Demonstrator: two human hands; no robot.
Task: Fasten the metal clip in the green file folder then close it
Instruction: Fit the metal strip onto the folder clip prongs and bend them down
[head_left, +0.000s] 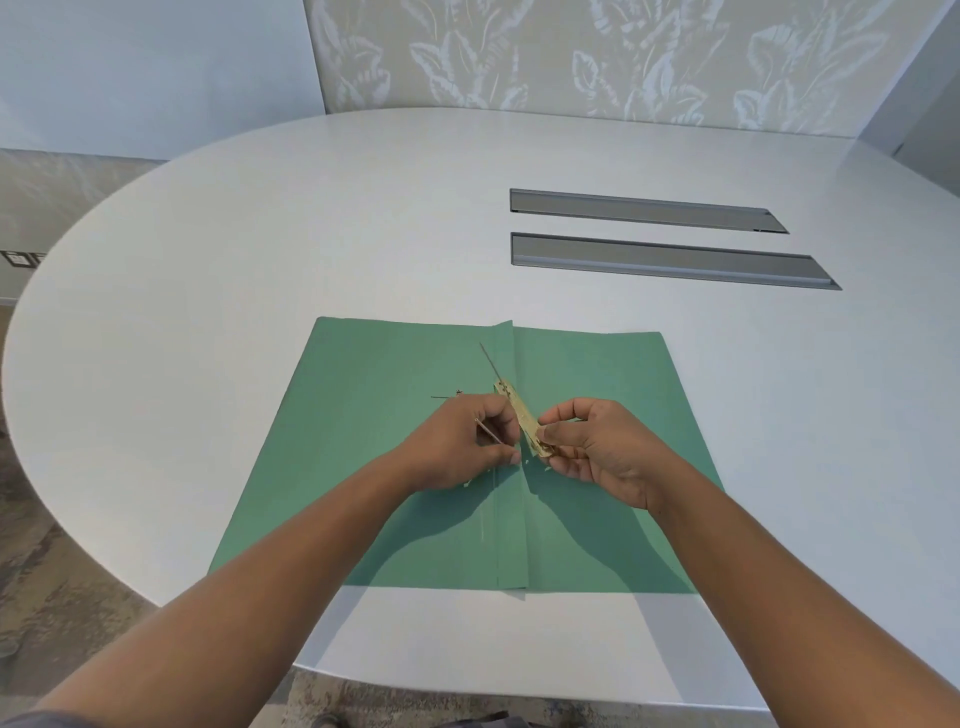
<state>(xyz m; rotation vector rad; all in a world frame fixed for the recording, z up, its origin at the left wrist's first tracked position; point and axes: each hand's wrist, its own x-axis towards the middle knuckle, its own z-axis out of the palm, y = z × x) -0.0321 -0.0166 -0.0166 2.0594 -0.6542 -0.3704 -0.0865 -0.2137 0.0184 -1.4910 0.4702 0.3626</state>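
Over the open green folder (363, 467) on the table (260, 234), left hand (462, 441) pinches a thin prong, right hand (592, 447) grips the metal clip (522, 415) at the spine; fastening underway, next seat and flatten it.

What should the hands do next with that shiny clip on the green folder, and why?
Probably lower the gold clip bar flat onto the fold. The green folder lies open on the table, and the bar tilts up off it, pinched by the right hand. The left hand holds a thin metal prong, so nothing looks fastened yet.
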